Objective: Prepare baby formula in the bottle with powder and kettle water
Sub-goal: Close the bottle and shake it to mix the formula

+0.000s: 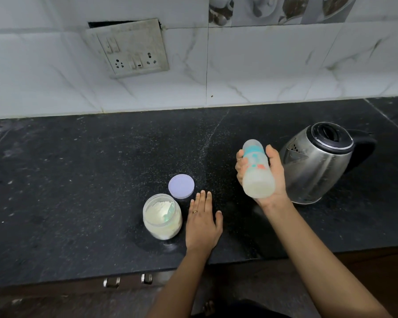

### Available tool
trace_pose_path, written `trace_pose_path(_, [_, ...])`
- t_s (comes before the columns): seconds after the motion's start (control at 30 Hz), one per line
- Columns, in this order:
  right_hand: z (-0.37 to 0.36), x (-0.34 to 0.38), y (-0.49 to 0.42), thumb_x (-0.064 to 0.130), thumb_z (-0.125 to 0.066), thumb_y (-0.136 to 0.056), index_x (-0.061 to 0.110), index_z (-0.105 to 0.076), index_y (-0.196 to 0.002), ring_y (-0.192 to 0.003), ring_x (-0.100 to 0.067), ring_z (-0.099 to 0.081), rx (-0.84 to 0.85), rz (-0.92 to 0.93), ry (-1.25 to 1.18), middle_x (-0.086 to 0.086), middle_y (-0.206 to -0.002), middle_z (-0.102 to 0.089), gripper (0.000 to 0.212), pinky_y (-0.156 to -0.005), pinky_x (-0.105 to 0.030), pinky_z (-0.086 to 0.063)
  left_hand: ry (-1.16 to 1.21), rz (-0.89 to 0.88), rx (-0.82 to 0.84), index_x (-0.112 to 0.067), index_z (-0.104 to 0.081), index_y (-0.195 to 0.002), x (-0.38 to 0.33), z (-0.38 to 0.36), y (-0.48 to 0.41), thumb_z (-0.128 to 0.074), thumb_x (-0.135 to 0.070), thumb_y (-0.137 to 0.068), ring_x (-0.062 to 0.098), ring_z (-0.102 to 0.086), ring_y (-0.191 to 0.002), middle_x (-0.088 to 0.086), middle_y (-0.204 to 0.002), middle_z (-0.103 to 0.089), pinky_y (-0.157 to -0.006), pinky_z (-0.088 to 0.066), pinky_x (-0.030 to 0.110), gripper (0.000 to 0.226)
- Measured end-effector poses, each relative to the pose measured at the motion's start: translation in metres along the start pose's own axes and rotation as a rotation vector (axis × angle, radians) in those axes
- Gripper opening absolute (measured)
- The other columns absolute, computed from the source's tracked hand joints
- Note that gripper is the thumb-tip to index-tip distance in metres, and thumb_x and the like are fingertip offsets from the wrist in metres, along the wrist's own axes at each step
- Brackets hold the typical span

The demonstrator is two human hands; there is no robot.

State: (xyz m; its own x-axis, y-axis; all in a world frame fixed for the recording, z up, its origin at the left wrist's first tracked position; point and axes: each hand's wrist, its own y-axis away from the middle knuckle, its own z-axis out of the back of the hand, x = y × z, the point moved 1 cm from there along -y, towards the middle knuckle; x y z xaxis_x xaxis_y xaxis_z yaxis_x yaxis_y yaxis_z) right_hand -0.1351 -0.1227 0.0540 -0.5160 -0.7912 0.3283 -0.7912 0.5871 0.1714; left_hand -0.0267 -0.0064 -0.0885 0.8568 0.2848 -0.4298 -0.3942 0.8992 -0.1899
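My right hand (275, 177) grips a clear baby bottle (257, 171) with a teal collar and cap, held tilted above the black counter (78, 180). Pale milky liquid fills its lower part. My left hand (202, 222) rests flat on the counter with straight fingers, just right of an open clear jar of white powder (162, 216); a pale green scoop sticks out of the powder. The jar's lilac lid (181, 186) lies flat behind the jar. A steel kettle (317, 164) with a black lid and handle stands right of the bottle.
A white marble-tiled wall (262, 65) runs along the back of the counter, with a grimy switch and socket plate (129, 49) on it. Drawer handles (112, 282) show below the counter's front edge. Powder specks dust the counter.
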Motion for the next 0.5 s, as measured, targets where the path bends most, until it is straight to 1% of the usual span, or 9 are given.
trace_pose_path(0.07, [0.007, 0.0, 0.001, 0.034, -0.073, -0.068, 0.009, -0.044, -0.127, -0.073, -0.02, -0.063, -0.033, 0.009, -0.144, -0.01, -0.101, -0.062, 0.07, -0.061, -0.034, -0.057, -0.007, -0.007, -0.006, -0.005, -0.044, -0.141, 0.0, 0.0, 0.0, -0.035, -0.038, -0.09, 0.024, -0.036, -0.139, 0.015, -0.147, -0.043, -0.116, -0.011, 0.032, 0.062])
trace_pose_path(0.1, [0.009, -0.001, 0.002, 0.029, -0.071, -0.071, 0.009, -0.041, -0.131, -0.076, -0.023, -0.064, -0.038, -0.008, -0.173, -0.013, -0.105, -0.061, 0.07, -0.065, -0.037, -0.057, -0.008, -0.007, -0.01, -0.005, -0.043, -0.142, 0.0, 0.0, 0.0, -0.034, -0.039, -0.091, 0.024, -0.035, -0.139, 0.014, -0.147, -0.042, -0.116, -0.01, 0.032, 0.062])
trace_pose_path(0.17, [0.009, -0.001, 0.004, 0.018, -0.073, -0.073, 0.008, -0.039, -0.133, -0.082, -0.027, -0.064, -0.032, -0.049, -0.163, -0.018, -0.108, -0.061, 0.07, -0.072, -0.042, -0.058, -0.008, 0.001, -0.01, -0.006, -0.042, -0.143, 0.0, 0.0, 0.0, -0.033, -0.04, -0.091, 0.023, -0.033, -0.14, 0.013, -0.149, -0.041, -0.117, -0.009, 0.031, 0.063])
trace_pose_path(0.23, [0.004, 0.001, 0.004, 0.016, -0.073, -0.076, 0.006, -0.038, -0.133, -0.087, -0.03, -0.064, 0.011, -0.074, -0.18, -0.02, -0.11, -0.061, 0.068, -0.074, -0.045, -0.058, -0.011, 0.006, -0.003, -0.007, -0.04, -0.144, 0.0, 0.001, 0.001, -0.031, -0.04, -0.091, 0.022, -0.031, -0.141, 0.012, -0.15, -0.039, -0.118, -0.011, 0.032, 0.064])
trace_pose_path(0.3, [0.001, 0.0, 0.003, 0.019, -0.072, -0.079, 0.007, -0.037, -0.133, -0.089, -0.03, -0.063, 0.12, -0.114, -0.23, -0.021, -0.11, -0.058, 0.066, -0.074, -0.045, -0.057, -0.013, 0.005, 0.005, -0.007, -0.041, -0.144, 0.0, 0.001, 0.0, -0.032, -0.04, -0.09, 0.022, -0.032, -0.141, 0.012, -0.149, -0.04, -0.118, -0.011, 0.032, 0.063])
trace_pose_path(0.37, [0.0, -0.004, 0.001, 0.02, -0.067, -0.082, 0.008, -0.039, -0.135, -0.085, -0.029, -0.06, 0.243, -0.15, -0.141, -0.022, -0.108, -0.053, 0.061, -0.069, -0.04, -0.056, -0.011, 0.003, 0.009, -0.007, -0.042, -0.143, -0.001, 0.001, 0.0, -0.033, -0.039, -0.09, 0.023, -0.034, -0.14, 0.013, -0.148, -0.041, -0.117, -0.01, 0.032, 0.063])
trace_pose_path(0.4, [0.001, -0.004, 0.0, 0.019, -0.065, -0.083, 0.01, -0.041, -0.135, -0.082, -0.028, -0.06, 0.264, -0.108, -0.086, -0.022, -0.107, -0.051, 0.058, -0.065, -0.038, -0.056, -0.012, 0.003, 0.012, -0.006, -0.042, -0.143, 0.0, 0.001, 0.0, -0.034, -0.039, -0.09, 0.024, -0.035, -0.139, 0.013, -0.148, -0.042, -0.116, -0.01, 0.032, 0.063])
trace_pose_path(0.47, [-0.005, -0.004, -0.004, 0.016, -0.069, -0.08, 0.008, -0.048, -0.13, -0.078, -0.029, -0.061, 0.205, -0.067, -0.077, -0.022, -0.102, -0.054, 0.055, -0.062, -0.039, -0.057, -0.018, 0.005, 0.016, -0.006, -0.043, -0.142, -0.001, 0.001, -0.001, -0.034, -0.039, -0.09, 0.024, -0.036, -0.139, 0.014, -0.147, -0.043, -0.116, -0.011, 0.032, 0.062])
trace_pose_path(0.5, [-0.001, -0.003, -0.005, 0.014, -0.074, -0.075, 0.005, -0.049, -0.127, -0.078, -0.03, -0.063, 0.126, -0.043, -0.145, -0.021, -0.1, -0.056, 0.058, -0.062, -0.042, -0.057, -0.018, 0.009, 0.013, -0.006, -0.043, -0.142, -0.001, 0.002, -0.001, -0.034, -0.039, -0.09, 0.024, -0.036, -0.139, 0.014, -0.147, -0.043, -0.115, -0.01, 0.032, 0.062])
